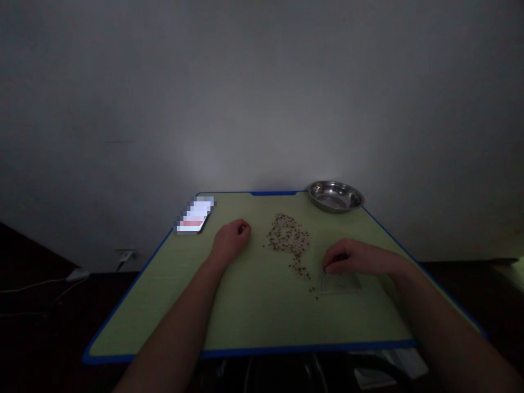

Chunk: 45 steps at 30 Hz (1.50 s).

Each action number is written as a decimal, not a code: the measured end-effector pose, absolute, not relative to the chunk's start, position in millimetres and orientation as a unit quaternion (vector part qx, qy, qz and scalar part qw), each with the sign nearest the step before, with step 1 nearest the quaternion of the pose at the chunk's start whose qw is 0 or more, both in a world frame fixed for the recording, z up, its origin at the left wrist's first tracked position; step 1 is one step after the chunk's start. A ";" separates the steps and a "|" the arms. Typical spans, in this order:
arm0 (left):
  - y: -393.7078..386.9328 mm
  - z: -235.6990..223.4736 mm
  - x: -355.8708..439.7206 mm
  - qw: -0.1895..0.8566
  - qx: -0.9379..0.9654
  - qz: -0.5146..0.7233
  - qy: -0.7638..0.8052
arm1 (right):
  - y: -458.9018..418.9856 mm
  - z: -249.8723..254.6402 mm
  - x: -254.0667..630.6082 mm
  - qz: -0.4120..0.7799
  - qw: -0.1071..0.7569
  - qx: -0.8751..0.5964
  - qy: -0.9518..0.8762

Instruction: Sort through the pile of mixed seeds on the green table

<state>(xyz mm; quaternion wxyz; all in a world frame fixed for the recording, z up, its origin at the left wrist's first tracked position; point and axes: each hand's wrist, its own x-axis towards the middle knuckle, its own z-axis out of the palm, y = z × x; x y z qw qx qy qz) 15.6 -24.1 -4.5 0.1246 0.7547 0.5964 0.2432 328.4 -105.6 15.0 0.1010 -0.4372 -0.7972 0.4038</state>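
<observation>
The loose patch of small dark and pale grains [282, 243] lies mid-worktop [254, 311], spread thin, perhaps so each piece shows; its trail runs toward five o'clock. At four o'clock from it, my right grip [350, 256] bends over a clear, shallow plastic container [340, 286], seemingly kept close for a short reach. Thumb and fingertips draw near each other; clamped or not, I cannot tell. At nine, my left grip [230, 240] rests curled, contents hidden. The round, shiny steel bowl [335, 208] at one and lit rectangular phone [193, 215] at ten seem set aside.
</observation>
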 end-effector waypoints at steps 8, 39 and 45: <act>-26.3 -1.8 17.4 0.129 0.749 0.237 0.606 | -107.4 15.6 310.3 0.387 0.097 -0.435 -0.807; -26.2 -1.6 18.0 0.124 0.753 0.235 0.602 | -110.5 17.6 270.5 0.287 0.136 -0.443 -0.839; -27.0 -0.5 18.6 0.123 0.751 0.228 0.608 | -104.0 22.5 275.2 0.244 0.196 -0.503 -0.806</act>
